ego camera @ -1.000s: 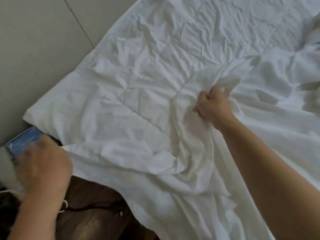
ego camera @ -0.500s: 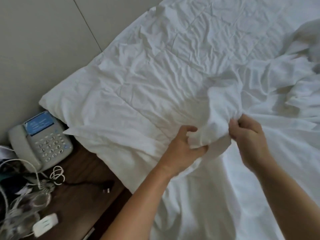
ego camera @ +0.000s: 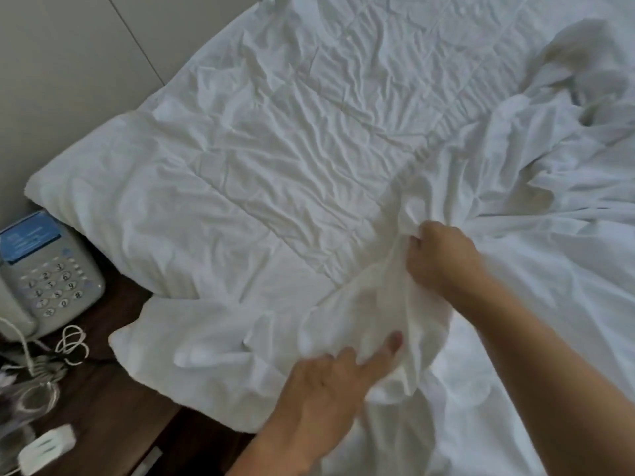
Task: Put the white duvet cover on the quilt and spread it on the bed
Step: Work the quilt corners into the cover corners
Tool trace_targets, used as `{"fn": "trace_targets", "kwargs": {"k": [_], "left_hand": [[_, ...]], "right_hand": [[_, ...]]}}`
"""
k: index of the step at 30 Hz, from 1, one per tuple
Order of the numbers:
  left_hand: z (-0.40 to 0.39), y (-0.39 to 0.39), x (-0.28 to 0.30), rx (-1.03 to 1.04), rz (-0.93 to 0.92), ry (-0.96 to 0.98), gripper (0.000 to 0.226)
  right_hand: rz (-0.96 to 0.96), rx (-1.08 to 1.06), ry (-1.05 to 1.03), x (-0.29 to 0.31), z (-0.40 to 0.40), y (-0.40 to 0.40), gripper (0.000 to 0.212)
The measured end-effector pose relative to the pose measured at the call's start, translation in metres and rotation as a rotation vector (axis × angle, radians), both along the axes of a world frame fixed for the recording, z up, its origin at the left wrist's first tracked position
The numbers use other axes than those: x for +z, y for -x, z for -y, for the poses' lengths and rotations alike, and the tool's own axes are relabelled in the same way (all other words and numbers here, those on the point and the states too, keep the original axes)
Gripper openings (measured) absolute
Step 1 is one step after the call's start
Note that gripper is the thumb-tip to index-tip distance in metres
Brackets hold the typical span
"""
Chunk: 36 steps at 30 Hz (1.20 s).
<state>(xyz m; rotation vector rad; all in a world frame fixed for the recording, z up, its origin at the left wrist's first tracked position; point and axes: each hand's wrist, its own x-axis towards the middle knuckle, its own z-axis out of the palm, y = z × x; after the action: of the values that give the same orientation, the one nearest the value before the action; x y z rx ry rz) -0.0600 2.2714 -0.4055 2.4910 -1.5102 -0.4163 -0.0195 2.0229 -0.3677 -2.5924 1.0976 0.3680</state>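
While most of the view is filled by white bedding, a stitched quilt lies flat and wrinkled across the bed, its corner reaching the grey wall at the left. Over its right side lies the white duvet cover, bunched and creased, with a loose fold hanging near the bed's edge. Whether any of the quilt sits inside the cover cannot be told. At the lower left, a dark wooden nightstand holds a grey telephone, a coiled white cord and a small white charger. Near the centre, the right hand clenches a gathered bunch of cover fabric. Below it, the left hand pinches that fold, thumb on top.
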Motion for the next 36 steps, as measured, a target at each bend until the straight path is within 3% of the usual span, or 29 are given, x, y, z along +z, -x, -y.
{"fn": "trace_targets", "kwargs": {"k": [1, 4, 6, 11, 17, 21, 23, 25, 28, 32, 34, 36], "left_hand": [[-0.011, -0.025, 0.01, 0.078, -0.044, -0.006, 0.09], [-0.044, -0.105, 0.034, 0.382, -0.247, 0.028, 0.042], [-0.066, -0.154, 0.052, 0.549, -0.371, 0.134, 0.045], [-0.113, -0.293, 0.104, 0.83, -0.145, 0.384, 0.061], [-0.13, -0.438, 0.073, 0.872, 0.105, 0.396, 0.05], [-0.144, -0.479, 0.031, 0.933, -0.222, 0.169, 0.053], [-0.161, -0.466, 0.022, 0.852, -0.301, -0.013, 0.071], [-0.182, -0.441, 0.014, 0.818, -0.311, -0.09, 0.066], [-0.208, -0.4, -0.003, 0.883, -0.41, 0.067, 0.031], [-0.213, -0.388, -0.009, 1.137, -0.531, 0.56, 0.019], [-0.204, -0.413, 0.003, 1.023, -0.435, 0.573, 0.021], [-0.189, -0.449, 0.028, 0.819, -0.225, 0.451, 0.025]], "right_hand": [[0.135, -0.036, -0.063, 0.006, 0.004, -0.005, 0.029], [0.657, -0.235, -0.44, 0.045, -0.006, -0.036, 0.04], [0.807, -0.219, -0.515, 0.068, -0.027, -0.074, 0.035], [0.932, -0.108, -0.582, 0.087, -0.082, -0.216, 0.033], [0.939, -0.105, -0.546, 0.058, -0.135, -0.387, 0.029], [0.555, -0.109, -0.552, -0.019, -0.142, -0.415, 0.024], [0.366, 0.119, -0.466, -0.054, -0.147, -0.388, 0.033], [0.32, 0.34, -0.338, -0.074, -0.147, -0.363, 0.05], [0.39, 0.468, -0.252, -0.076, -0.142, -0.336, 0.065], [0.344, 0.802, 0.003, -0.062, -0.15, -0.317, 0.087], [0.433, 0.984, 0.122, -0.053, -0.16, -0.321, 0.092], [0.456, 1.056, 0.17, -0.049, -0.172, -0.334, 0.099]]}}
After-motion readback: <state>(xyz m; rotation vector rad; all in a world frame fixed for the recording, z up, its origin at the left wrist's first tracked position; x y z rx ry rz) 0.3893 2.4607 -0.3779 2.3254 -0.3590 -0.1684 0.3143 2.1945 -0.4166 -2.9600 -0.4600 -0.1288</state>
